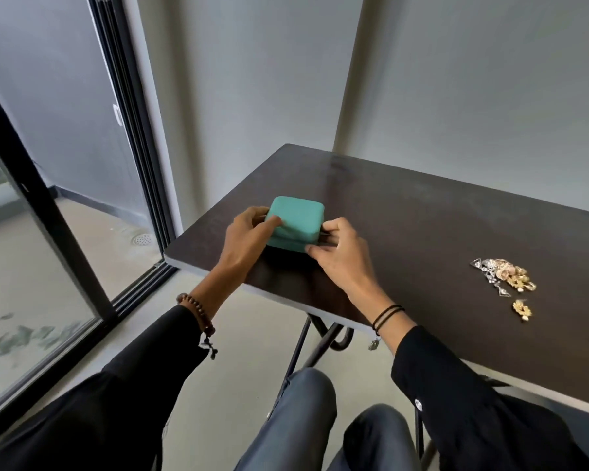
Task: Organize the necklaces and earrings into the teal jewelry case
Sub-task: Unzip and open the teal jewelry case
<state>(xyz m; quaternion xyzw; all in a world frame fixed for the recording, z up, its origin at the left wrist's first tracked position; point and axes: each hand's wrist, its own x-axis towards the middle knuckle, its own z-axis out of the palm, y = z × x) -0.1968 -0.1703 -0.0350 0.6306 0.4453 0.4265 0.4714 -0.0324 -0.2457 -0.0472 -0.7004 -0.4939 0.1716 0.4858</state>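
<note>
A closed teal jewelry case [298, 217] with rounded corners sits near the left end of the dark table [422, 232]. My left hand [249, 237] grips its left side, thumb lying on the lid. At the case's front right corner, my right hand [337, 256] holds it, with fingers curled round the edge. A tangled pile of silver and gold necklaces and earrings [504, 275] lies far to the right on the table. One gold earring [522, 310] lies apart, just in front of the pile.
The table stands against a grey wall, its near edge above my knees. A sliding glass door with a black frame [48, 212] is on the left. Folding metal legs [320, 341] show under the tabletop.
</note>
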